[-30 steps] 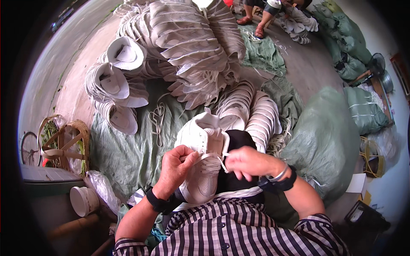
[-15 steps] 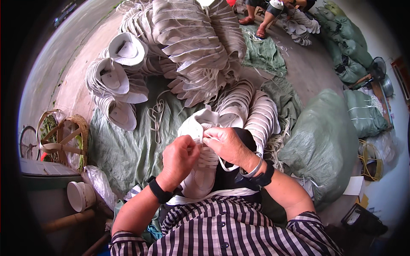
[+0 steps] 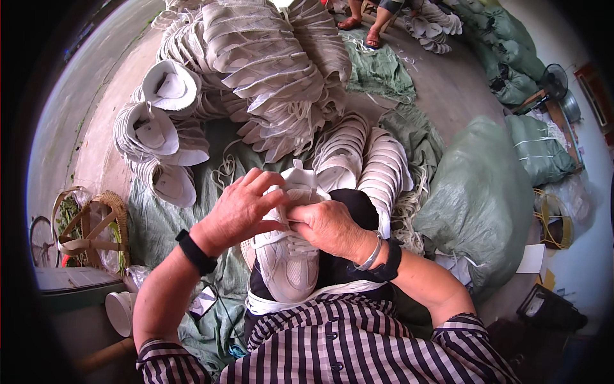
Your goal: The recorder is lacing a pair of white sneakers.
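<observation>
A white shoe upper (image 3: 291,265) lies across my lap with its toe towards me and its lacing down the middle. My right hand (image 3: 329,227) comes from the right with curled fingers, gripping the upper at its lacing; the fingertips are partly hidden, so a lace in them cannot be made out. My left hand (image 3: 246,208) is at the upper's left side, thumb and fingers apart, with the fingertips close to the right hand's. White laces (image 3: 307,296) lie across my lap, below the toe.
Nested stacks of white uppers (image 3: 262,64) rise ahead, with shorter stacks (image 3: 384,166) nearby. A bulging green sack (image 3: 480,211) stands at the right. At the left are a wicker basket (image 3: 105,224) and a white bucket (image 3: 119,313). Another person's feet (image 3: 373,38) show at the far side.
My left hand has opened from a closed pinch and shifted slightly left and up. The upper shows more of its toe. The whole view has shifted a little, with the surroundings moving left.
</observation>
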{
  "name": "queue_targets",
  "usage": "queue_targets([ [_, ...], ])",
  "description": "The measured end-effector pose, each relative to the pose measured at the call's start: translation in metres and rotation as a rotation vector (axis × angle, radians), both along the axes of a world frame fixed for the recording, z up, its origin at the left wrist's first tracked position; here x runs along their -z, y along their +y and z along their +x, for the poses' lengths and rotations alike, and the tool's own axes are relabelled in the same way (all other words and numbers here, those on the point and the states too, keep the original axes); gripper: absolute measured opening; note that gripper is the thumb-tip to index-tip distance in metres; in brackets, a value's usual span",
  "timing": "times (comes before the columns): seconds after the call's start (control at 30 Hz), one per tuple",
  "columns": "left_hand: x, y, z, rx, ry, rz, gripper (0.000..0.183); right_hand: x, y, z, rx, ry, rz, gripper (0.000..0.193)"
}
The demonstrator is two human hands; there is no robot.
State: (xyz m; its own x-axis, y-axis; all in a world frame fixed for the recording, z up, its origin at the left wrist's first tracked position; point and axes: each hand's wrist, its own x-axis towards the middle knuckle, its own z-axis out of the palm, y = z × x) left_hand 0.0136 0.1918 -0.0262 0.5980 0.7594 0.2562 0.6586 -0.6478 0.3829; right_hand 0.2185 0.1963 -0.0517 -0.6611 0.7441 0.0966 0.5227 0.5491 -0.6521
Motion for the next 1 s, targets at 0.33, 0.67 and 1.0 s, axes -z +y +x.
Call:
queue_targets([
  [0.33,0.001,-0.002,-0.003,0.082,0.056,0.033,0.045,0.005,-0.016,0.004,-0.078,0.021,0.145,0.005],
  [0.67,-0.005,-0.009,0.007,-0.042,0.044,-0.103,0.053,-0.041,0.064,0.095,0.691,1.522,-1.162,0.008],
  [1.0,-0.024,-0.007,0.070,0.192,-0.565,-0.781,0.025,-0.094,-0.003,0.050,-0.182,1.003,-0.837,0.011],
])
